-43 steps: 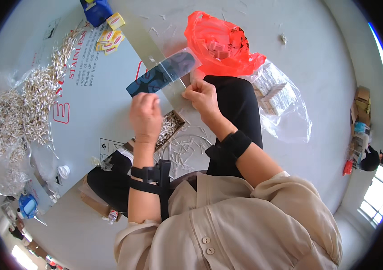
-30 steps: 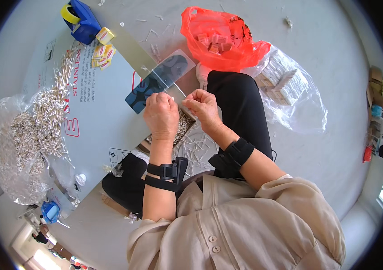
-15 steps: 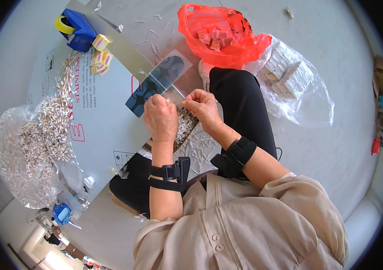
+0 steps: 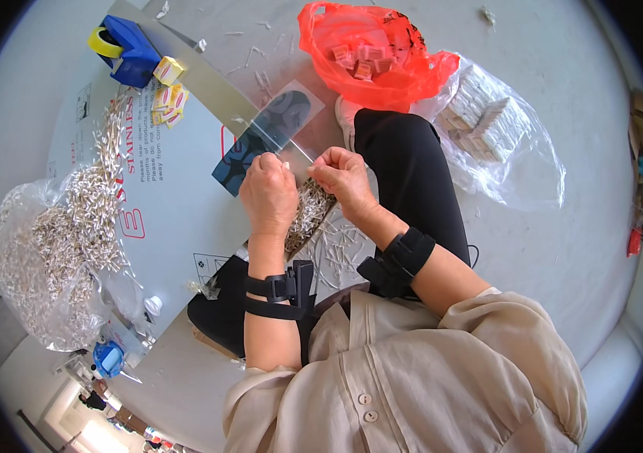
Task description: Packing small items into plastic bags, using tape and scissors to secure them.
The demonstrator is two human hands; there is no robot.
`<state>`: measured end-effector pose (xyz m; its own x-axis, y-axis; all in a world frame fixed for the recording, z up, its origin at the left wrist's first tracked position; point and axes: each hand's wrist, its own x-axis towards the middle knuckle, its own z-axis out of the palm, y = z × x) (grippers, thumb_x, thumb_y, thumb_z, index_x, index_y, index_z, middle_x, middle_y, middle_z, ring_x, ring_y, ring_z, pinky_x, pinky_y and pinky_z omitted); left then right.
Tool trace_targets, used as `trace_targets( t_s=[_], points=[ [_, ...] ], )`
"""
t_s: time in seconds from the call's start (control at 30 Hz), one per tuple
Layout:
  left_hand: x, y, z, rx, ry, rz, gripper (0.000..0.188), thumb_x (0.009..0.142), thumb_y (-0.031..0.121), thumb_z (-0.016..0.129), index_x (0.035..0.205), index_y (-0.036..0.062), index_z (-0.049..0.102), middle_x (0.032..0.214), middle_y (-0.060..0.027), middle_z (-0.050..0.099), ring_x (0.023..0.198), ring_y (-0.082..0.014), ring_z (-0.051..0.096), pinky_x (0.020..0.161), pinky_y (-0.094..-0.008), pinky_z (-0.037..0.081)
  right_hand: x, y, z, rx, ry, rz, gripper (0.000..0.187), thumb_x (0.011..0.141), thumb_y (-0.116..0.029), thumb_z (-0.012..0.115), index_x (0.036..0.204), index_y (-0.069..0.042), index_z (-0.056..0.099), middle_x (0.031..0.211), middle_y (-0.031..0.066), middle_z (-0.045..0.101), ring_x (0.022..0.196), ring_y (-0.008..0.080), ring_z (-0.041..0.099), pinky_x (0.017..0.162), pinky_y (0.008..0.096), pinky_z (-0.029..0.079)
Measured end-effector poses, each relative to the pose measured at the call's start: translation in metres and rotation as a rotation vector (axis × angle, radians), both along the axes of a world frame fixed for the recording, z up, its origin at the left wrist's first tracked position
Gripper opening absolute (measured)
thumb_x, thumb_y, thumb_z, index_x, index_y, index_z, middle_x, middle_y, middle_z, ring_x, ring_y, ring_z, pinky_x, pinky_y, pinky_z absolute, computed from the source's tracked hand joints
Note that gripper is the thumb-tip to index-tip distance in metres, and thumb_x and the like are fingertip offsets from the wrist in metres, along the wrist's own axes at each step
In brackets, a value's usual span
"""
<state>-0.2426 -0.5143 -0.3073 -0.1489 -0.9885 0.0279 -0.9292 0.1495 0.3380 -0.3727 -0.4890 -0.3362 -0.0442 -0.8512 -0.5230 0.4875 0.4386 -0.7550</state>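
My left hand (image 4: 269, 192) is curled closed, with a bit of something white at its thumb tip. My right hand (image 4: 344, 181) pinches thumb and fingers together a short way to the right. What either hand holds is too small to make out. Just below and between them, an open box (image 4: 311, 240) is heaped with short white cotton swabs (image 4: 309, 208). A dark blue patterned plastic sheet (image 4: 242, 162) lies beyond my left hand, across the table edge.
A torn clear bag spills many swabs (image 4: 84, 215) over the table (image 4: 178, 196) at left. Behind stand a blue tape dispenser (image 4: 131, 49) and yellow packets (image 4: 168, 102). A red bag (image 4: 352, 79) and a clear bag of white packs (image 4: 491, 124) lie on the floor. Loose swabs (image 4: 340, 245) lie near my knee.
My hands have drawn slightly apart and remain closed. The whole view has shifted a little.
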Motion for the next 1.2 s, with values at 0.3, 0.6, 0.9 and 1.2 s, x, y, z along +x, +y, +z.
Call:
trace_targets(
  t_s=[0.3,0.6,0.9,1.2],
  points=[
    [0.039,-0.003,-0.005,-0.018,0.399,0.115,0.016,0.082,0.010,0.059,0.074,0.0022,0.048,0.064,-0.0129,0.051,0.059,-0.0318,0.053,0.056,-0.0417,0.043,0.000,-0.002,0.005,0.015,-0.013,0.015,0.016,0.075,-0.002,0.066,0.071,-0.005,0.051,0.061,-0.0035,0.048,0.050,0.0031,0.040,0.046,0.0188,0.029],
    [0.004,0.004,0.011,-0.053,0.029,-0.037,0.026,0.078,0.021,0.069,0.078,0.0033,0.050,0.079,-0.0112,0.054,0.074,-0.0293,0.055,0.063,-0.0395,0.045,0.001,-0.002,0.006,0.043,-0.053,-0.047,0.015,0.075,-0.001,0.064,0.070,-0.005,0.051,0.060,-0.0025,0.047,0.049,0.0044,0.040,0.045,0.0197,0.028],
    [0.014,-0.010,0.001,-0.025,-0.010,-0.185,0.014,0.080,0.010,0.059,0.077,0.0026,0.048,0.078,-0.0125,0.056,0.074,-0.0321,0.058,0.065,-0.0419,0.047,0.000,-0.003,0.007,0.046,-0.027,-0.025,0.016,0.075,0.000,0.065,0.070,-0.004,0.050,0.060,-0.0026,0.048,0.049,0.0040,0.040,0.045,0.0193,0.028],
    [0.046,-0.012,0.001,0.041,0.296,0.031,0.018,0.081,0.009,0.060,0.071,0.0020,0.047,0.068,-0.0129,0.053,0.063,-0.0317,0.055,0.057,-0.0414,0.044,0.000,-0.004,0.005,0.044,-0.051,-0.006,0.016,0.075,-0.001,0.065,0.069,-0.005,0.050,0.059,-0.0029,0.047,0.049,0.0038,0.040,0.044,0.0190,0.029]
  ],
)
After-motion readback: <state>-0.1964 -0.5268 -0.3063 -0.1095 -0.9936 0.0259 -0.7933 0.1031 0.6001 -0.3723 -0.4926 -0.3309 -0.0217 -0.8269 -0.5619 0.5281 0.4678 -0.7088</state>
